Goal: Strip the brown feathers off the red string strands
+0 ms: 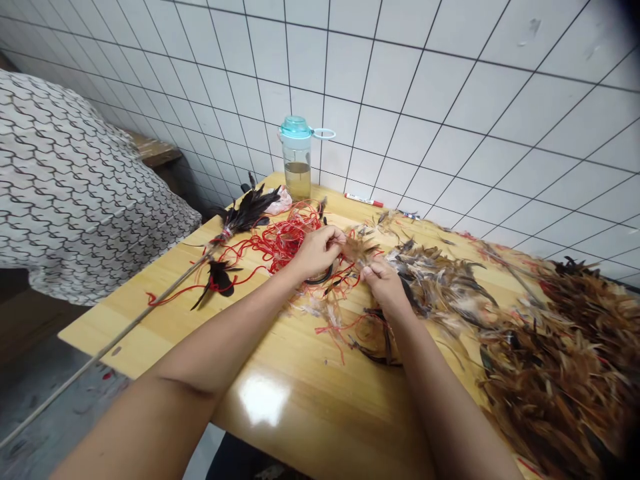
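Note:
Above the middle of the wooden table, my two hands are close together at a small brown feather bunch. My right hand is closed and pinches the lower end of that bunch. At its left side, my left hand has thumb and fingers pressed together; what sits between them is too small to make out. Tangled red string lies just behind and left of my left hand. A stick with black feathers tied to its end slants across the left of the table.
A loose heap of grey-brown feathers is right of my hands, with a big brown feather pile beyond. A water bottle and a red marker sit near the tiled wall. Patterned cloth hangs at left.

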### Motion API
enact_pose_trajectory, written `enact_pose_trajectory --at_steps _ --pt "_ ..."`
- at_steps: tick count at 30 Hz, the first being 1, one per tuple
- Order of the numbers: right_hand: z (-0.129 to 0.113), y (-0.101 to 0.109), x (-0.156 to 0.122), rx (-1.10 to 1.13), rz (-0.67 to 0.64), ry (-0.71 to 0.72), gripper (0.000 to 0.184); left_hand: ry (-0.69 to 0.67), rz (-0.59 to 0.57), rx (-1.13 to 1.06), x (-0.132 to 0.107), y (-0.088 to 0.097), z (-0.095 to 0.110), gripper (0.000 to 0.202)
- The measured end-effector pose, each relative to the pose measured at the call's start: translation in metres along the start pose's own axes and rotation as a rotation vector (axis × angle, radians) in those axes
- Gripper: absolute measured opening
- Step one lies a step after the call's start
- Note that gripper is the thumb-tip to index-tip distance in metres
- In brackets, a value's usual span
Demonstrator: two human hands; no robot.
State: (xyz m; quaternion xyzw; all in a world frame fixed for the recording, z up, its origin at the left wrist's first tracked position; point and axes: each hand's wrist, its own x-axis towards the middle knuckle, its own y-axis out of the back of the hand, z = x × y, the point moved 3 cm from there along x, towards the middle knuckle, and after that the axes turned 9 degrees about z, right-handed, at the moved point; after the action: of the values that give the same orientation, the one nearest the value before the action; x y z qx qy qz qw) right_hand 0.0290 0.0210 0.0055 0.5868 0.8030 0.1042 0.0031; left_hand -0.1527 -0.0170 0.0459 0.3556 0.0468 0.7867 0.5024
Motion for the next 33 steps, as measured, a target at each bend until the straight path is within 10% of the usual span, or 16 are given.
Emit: enact_pose_trajectory --at_steps 10,25,33 --pt "-0.040 0.026 -0.001 -0.241 -0.048 0.180 0.022 0.111 0.040 -0.013 0.002 0.002 -0.013 0.008" --pt "-0.025 -0.006 -0.021 0.558 -0.252 -0.473 0.027 0.219 -0.051 -0.403 -0.013 -0.021 0.015 0.012" --pt "-0.008 -0.006 -0.014 0.559 -0.208 -0.423 0.022 0.236 0.002 -0.403 -0.012 -0.016 0.020 0.012"
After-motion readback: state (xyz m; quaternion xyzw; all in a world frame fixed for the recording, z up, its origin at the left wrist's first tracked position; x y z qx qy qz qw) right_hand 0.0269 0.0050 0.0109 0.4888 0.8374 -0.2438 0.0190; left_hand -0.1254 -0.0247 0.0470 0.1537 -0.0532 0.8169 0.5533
